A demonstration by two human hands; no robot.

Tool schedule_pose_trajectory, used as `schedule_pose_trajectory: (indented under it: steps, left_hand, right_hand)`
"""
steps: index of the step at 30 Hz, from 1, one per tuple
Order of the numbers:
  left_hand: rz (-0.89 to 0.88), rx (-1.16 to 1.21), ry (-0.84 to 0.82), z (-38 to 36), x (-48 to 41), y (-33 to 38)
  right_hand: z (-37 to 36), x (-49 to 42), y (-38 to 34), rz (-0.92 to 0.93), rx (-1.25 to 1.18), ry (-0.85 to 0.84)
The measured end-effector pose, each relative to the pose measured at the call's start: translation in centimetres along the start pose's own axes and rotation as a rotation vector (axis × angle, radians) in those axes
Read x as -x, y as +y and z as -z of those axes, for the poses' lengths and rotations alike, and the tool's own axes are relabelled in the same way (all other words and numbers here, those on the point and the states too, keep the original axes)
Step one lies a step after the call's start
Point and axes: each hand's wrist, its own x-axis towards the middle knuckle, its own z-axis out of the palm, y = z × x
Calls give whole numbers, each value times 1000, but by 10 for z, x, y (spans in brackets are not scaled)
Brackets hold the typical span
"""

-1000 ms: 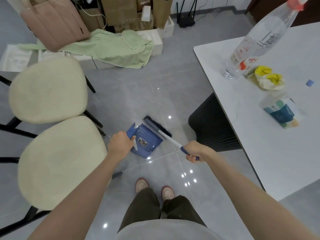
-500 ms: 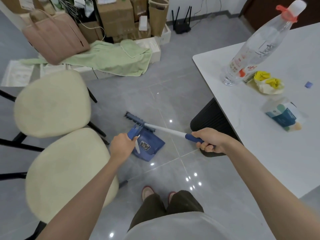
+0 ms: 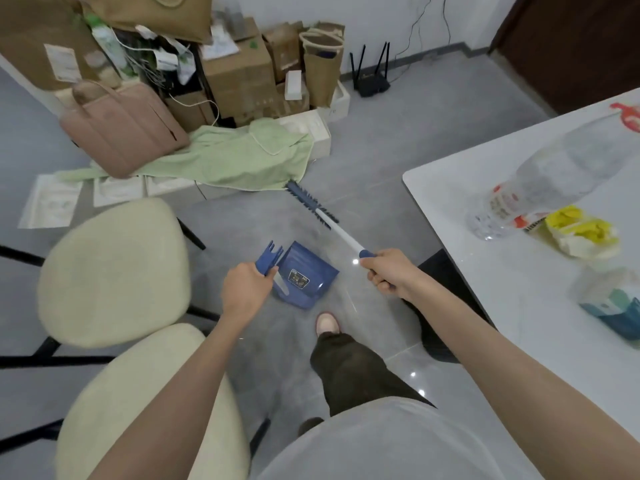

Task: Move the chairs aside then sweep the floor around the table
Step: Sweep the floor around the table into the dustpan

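Note:
My left hand (image 3: 246, 292) grips the handle of a blue dustpan (image 3: 303, 277) that sits on the grey floor just ahead of my feet. My right hand (image 3: 389, 273) grips the blue end of a white-handled broom (image 3: 341, 232). The broom's blue head (image 3: 311, 205) reaches out over the floor near the green cloth. Two cream chairs, one further off (image 3: 114, 268) and one closer (image 3: 138, 403), stand to the left, away from the white table (image 3: 519, 296) on the right.
A green cloth (image 3: 235, 157), a pink bag (image 3: 121, 129), cardboard boxes (image 3: 239, 71) and a router (image 3: 372, 81) crowd the back wall. A black bin (image 3: 440, 271) sits under the table edge. A plastic bottle (image 3: 554, 181), yellow wrappers (image 3: 581, 230) and a tissue pack (image 3: 613, 303) lie on the table.
The broom head swung from beside the dustpan out and away toward the green cloth. My right hand rose and moved right. The view tilted up; the dustpan stayed put.

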Motion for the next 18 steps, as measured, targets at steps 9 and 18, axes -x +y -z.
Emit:
schedule_pose_trajectory:
  steps: [9, 18]
  left_hand:
    - [-16, 52, -61, 29, -130, 103]
    - [-159, -37, -99, 52, -263, 185]
  right_hand:
    - [23, -107, -119, -70, -137, 20]
    - [40, -186, -214, -110, -338, 108]
